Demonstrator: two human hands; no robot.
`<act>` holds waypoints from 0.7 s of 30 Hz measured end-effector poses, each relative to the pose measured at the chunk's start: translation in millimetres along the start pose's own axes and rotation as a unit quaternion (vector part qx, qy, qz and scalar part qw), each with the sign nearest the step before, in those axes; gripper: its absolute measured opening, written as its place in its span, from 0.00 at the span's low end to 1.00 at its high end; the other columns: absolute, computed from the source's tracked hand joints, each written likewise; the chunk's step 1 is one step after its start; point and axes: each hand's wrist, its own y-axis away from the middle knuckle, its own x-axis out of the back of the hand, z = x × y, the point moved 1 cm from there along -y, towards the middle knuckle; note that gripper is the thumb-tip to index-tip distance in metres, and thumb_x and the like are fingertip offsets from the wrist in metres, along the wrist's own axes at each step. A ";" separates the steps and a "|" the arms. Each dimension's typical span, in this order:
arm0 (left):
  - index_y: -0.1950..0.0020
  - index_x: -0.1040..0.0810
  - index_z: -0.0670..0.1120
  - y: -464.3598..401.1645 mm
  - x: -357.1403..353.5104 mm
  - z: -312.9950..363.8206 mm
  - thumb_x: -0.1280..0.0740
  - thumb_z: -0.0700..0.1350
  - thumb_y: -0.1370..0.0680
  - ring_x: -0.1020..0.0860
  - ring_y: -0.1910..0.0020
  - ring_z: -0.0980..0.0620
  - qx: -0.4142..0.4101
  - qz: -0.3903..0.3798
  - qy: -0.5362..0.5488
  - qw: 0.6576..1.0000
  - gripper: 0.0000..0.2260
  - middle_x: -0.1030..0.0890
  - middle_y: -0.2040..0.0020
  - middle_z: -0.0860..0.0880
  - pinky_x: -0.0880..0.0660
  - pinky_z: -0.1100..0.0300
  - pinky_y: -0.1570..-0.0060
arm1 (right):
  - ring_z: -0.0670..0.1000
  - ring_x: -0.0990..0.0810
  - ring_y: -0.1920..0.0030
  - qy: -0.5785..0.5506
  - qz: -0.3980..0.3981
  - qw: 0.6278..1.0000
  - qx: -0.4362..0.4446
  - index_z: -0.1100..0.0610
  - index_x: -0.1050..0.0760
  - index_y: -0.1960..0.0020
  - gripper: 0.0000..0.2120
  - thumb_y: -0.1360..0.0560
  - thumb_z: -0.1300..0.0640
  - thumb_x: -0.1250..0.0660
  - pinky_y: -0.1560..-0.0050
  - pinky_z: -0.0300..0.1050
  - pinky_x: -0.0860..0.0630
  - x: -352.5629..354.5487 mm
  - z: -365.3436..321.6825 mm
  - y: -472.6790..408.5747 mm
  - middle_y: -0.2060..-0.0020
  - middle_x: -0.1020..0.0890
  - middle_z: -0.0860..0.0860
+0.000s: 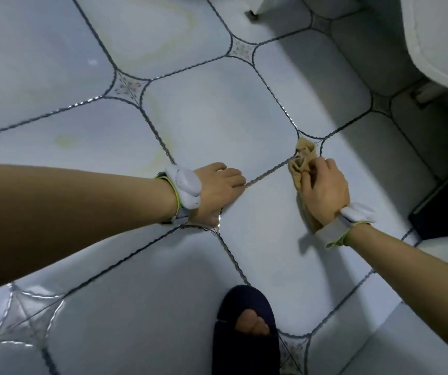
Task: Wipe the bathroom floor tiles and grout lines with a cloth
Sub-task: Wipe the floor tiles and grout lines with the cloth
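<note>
Fingers [322, 171] of the right hand [325, 193] curl round a tan cloth [302, 158], so this grip is clenched on the fabric. The cloth is bunched and creased at its upper end, where it sits on a grout line [268, 173] close to a small patterned corner inset between tiles. Its lower part runs down under the palm towards the wrist, where a white wrist device [358, 213] on a pale strap with a yellow-green edge is worn.

Across from it, well apart along the same grout line, the left hand [217, 190] rests on the floor with its fingers bent under and nothing in its grip; the knuckles press on the tile beside the line. A second white wrist device [185, 186] sits on that wrist.

Around both hands lies the floor [217, 109] of pale blue-white tiles with rounded corners, edged by dark wavy grout. Faint yellowish stains [160, 123] mark the tiles above and left of the left hand. At the lower edge, a foot in a dark open-toed slipper [244, 339] stands on the tiles. A white fixture [439, 39] fills the upper right corner, and a dark box-like object [444, 207] sits at the right edge.
</note>
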 end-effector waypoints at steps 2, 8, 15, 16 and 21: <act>0.31 0.36 0.45 -1.1 -0.4 1.5 0.36 0.54 0.28 0.37 0.31 0.49 0.006 0.004 -0.011 1.000 0.29 0.34 0.32 0.49 0.40 0.55 0.32 | 0.62 0.26 0.53 -0.020 -0.014 0.999 0.045 0.60 0.28 0.41 0.11 0.22 0.57 0.38 0.57 0.53 0.30 -3.8 -18.8 18.4 0.49 0.25 0.58; 0.35 0.32 0.45 2.4 -0.3 -11.4 0.35 0.58 0.29 0.35 0.36 0.47 0.056 0.028 0.020 0.998 0.27 0.32 0.35 0.48 0.35 0.52 0.36 | 0.56 0.29 0.59 -0.045 -0.176 0.878 0.444 0.55 0.26 0.42 0.12 0.18 0.51 0.44 0.66 0.51 0.27 -10.6 -10.9 97.1 0.50 0.27 0.52; 0.34 0.31 0.45 21.1 -0.6 -37.7 0.34 0.60 0.30 0.34 0.36 0.48 0.116 0.056 0.040 0.991 0.30 0.31 0.34 0.49 0.36 0.52 0.36 | 0.63 0.24 0.57 -0.021 0.030 0.999 0.024 0.57 0.26 0.39 0.13 0.21 0.56 0.38 0.59 0.48 0.32 -9.0 -1.7 -19.3 0.52 0.24 0.57; 0.34 0.31 0.45 23.8 -0.7 -42.1 0.34 0.61 0.31 0.34 0.36 0.48 0.126 0.057 0.043 0.990 0.30 0.31 0.34 0.48 0.35 0.52 0.36 | 0.63 0.24 0.56 -0.023 0.036 0.999 -0.003 0.58 0.25 0.39 0.12 0.22 0.57 0.38 0.59 0.48 0.33 -10.9 -12.1 -17.8 0.51 0.24 0.57; 0.32 0.33 0.46 45.4 -8.0 -57.4 0.35 0.61 0.30 0.34 0.35 0.48 0.162 0.045 0.057 0.984 0.31 0.32 0.33 0.49 0.36 0.53 0.36 | 0.52 0.29 0.58 -0.105 -0.057 0.961 0.248 0.53 0.26 0.42 0.10 0.20 0.50 0.38 0.60 0.46 0.32 -17.2 -66.3 71.2 0.51 0.28 0.48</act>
